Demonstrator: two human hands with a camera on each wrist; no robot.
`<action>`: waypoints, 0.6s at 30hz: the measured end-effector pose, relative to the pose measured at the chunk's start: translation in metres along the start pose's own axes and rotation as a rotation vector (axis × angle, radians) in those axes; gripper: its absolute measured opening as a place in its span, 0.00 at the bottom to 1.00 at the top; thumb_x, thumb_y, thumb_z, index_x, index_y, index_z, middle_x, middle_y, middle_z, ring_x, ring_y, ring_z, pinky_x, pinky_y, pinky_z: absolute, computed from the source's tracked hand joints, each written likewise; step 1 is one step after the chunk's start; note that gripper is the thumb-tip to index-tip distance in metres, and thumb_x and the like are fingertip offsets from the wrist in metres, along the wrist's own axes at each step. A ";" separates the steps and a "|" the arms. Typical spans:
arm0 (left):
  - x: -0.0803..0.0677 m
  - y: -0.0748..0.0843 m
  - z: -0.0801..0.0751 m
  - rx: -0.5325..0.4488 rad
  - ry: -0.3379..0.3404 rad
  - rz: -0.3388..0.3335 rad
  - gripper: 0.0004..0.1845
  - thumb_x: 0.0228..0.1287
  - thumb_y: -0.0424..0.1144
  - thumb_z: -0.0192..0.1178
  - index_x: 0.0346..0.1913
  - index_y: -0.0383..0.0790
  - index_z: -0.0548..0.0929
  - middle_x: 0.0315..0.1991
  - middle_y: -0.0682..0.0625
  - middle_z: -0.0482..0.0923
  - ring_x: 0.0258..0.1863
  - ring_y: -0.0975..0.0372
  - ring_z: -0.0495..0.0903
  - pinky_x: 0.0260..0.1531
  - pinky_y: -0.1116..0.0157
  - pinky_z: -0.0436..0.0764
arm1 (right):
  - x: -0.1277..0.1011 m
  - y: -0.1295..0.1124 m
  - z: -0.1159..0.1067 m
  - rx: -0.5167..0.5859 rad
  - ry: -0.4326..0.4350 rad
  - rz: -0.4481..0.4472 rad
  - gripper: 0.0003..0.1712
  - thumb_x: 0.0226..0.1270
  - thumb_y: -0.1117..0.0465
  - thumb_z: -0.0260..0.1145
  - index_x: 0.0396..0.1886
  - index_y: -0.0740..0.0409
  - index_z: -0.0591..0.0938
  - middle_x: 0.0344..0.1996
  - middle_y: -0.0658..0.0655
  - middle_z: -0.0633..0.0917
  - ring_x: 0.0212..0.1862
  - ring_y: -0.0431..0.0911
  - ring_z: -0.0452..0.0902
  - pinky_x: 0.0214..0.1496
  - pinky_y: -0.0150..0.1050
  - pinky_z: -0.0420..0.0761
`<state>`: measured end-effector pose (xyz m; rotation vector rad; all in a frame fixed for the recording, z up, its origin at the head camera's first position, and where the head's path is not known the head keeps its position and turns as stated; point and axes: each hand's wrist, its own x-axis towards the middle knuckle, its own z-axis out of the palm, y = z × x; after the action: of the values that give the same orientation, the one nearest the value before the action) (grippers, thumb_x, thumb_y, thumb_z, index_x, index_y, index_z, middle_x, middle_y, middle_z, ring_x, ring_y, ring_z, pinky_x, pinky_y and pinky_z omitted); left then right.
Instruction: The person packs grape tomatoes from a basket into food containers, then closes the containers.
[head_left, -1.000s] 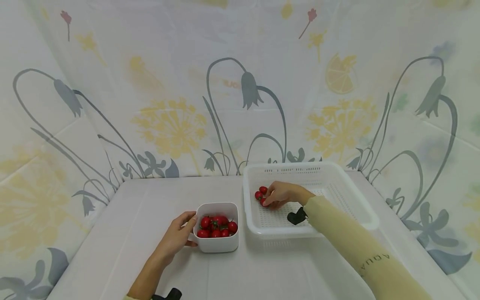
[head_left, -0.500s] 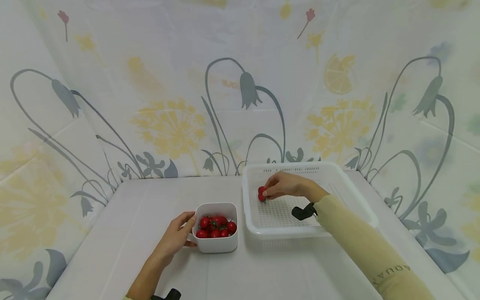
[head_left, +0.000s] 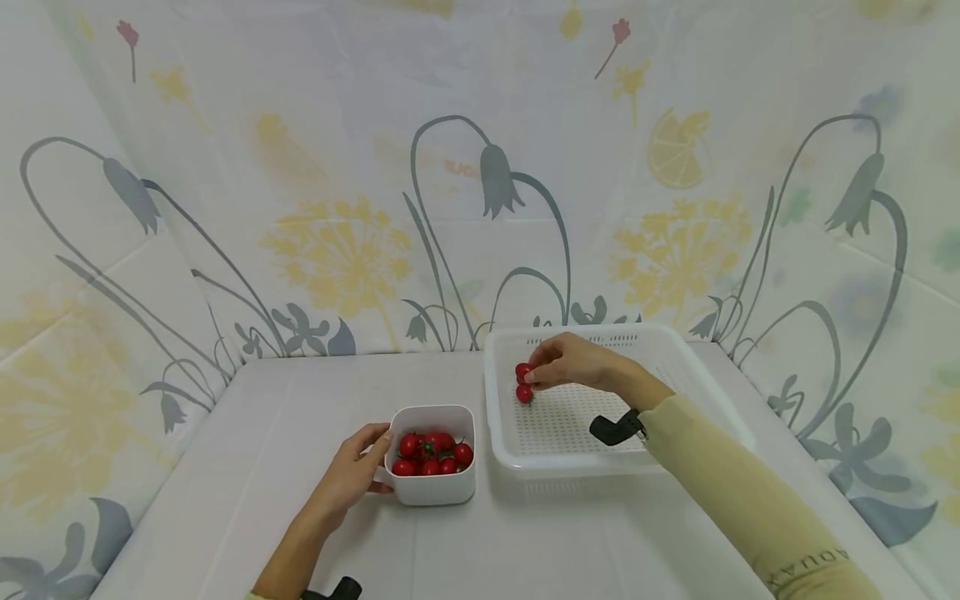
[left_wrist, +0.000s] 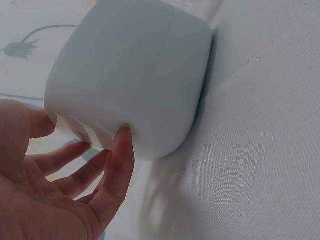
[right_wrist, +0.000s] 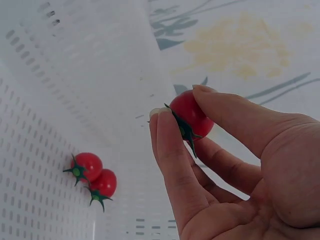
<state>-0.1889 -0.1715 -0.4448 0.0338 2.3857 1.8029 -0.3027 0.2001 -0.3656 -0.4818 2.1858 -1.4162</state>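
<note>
Between thumb and fingertips, my right hand [head_left: 573, 364] pinches a cherry tomato [right_wrist: 192, 114] with a green calyx, held up over the white plastic basket [head_left: 555, 461]. Two more cherry tomatoes [right_wrist: 95, 172] lie together on the basket's slotted bottom in the right wrist view. From the head, only two red tomatoes show by the fingertips; the rest is hidden. My left hand [head_left: 352, 468] holds a small white square container [head_left: 437, 492] by its left side, thumb near the rim, fingers against the wall [left_wrist: 130, 75]. Several red cherry tomatoes [head_left: 431, 454] fill its lower part.
The basket stands right of the container, with a narrow gap between them. A white cloth covers the table [head_left: 300, 400]. Behind hangs a curtain [head_left: 337, 167] printed with flowers. Both wrists carry a black camera mount [head_left: 617, 427].
The right hand has picked a tomato from the group in the basket and risen slightly, moving toward the back. The left hand and the container stay put.
</note>
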 end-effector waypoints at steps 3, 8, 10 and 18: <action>0.000 0.000 0.000 -0.002 -0.002 0.002 0.21 0.82 0.44 0.50 0.69 0.37 0.74 0.66 0.39 0.74 0.50 0.51 0.79 0.37 0.56 0.89 | -0.002 -0.004 0.002 -0.021 0.013 -0.009 0.16 0.70 0.62 0.70 0.49 0.68 0.81 0.51 0.69 0.84 0.52 0.56 0.85 0.61 0.46 0.82; 0.000 0.000 0.000 -0.004 -0.002 0.004 0.21 0.82 0.44 0.50 0.69 0.37 0.74 0.66 0.39 0.74 0.50 0.51 0.79 0.37 0.55 0.89 | -0.010 -0.015 0.009 -0.034 0.029 -0.017 0.16 0.69 0.61 0.70 0.50 0.66 0.81 0.51 0.64 0.84 0.52 0.54 0.86 0.62 0.46 0.82; -0.001 0.000 0.000 -0.005 -0.003 0.004 0.21 0.82 0.44 0.50 0.69 0.37 0.74 0.66 0.39 0.73 0.51 0.51 0.79 0.37 0.55 0.89 | -0.014 -0.019 0.012 -0.047 0.037 -0.024 0.15 0.69 0.60 0.69 0.50 0.65 0.81 0.50 0.62 0.84 0.51 0.53 0.86 0.62 0.48 0.81; 0.000 0.000 0.001 -0.005 0.000 0.006 0.21 0.82 0.44 0.50 0.68 0.37 0.74 0.66 0.39 0.74 0.50 0.52 0.79 0.38 0.55 0.89 | -0.021 -0.029 0.028 -0.079 0.046 -0.079 0.13 0.69 0.60 0.71 0.48 0.63 0.83 0.45 0.62 0.85 0.44 0.53 0.86 0.53 0.44 0.83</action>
<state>-0.1884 -0.1710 -0.4447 0.0405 2.3836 1.8116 -0.2686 0.1786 -0.3446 -0.5748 2.2894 -1.3980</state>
